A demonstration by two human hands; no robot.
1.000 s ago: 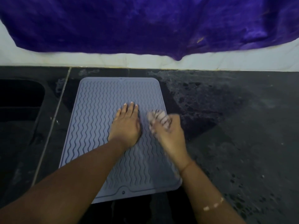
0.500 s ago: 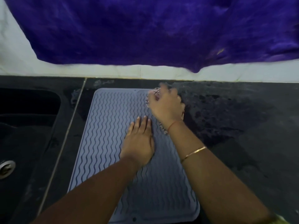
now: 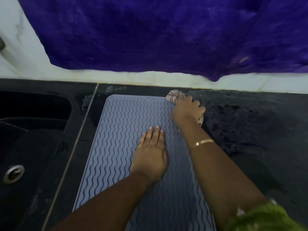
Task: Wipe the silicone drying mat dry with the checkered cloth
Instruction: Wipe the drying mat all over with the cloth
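Observation:
The grey-blue silicone drying mat point(image 3: 126, 124), ribbed with wavy lines, lies flat on the black counter. My left hand point(image 3: 150, 154) rests palm down on the middle of the mat, fingers together and flat. My right hand point(image 3: 187, 110) is at the mat's far right corner, closed around the bunched checkered cloth point(image 3: 175, 96). Pale patterned cloth shows beyond the fingers and under the heel of the hand. A thin gold bangle circles the right wrist.
A black sink point(image 3: 31, 124) with a metal drain point(image 3: 14, 173) lies to the left. Wet patches mark the black counter point(image 3: 246, 124) right of the mat. A purple cloth point(image 3: 166, 35) hangs over the white wall tiles behind.
My right hand has slid the cloth from the mat's middle away from me to the far right corner. My left hand has stayed pressed on the mat.

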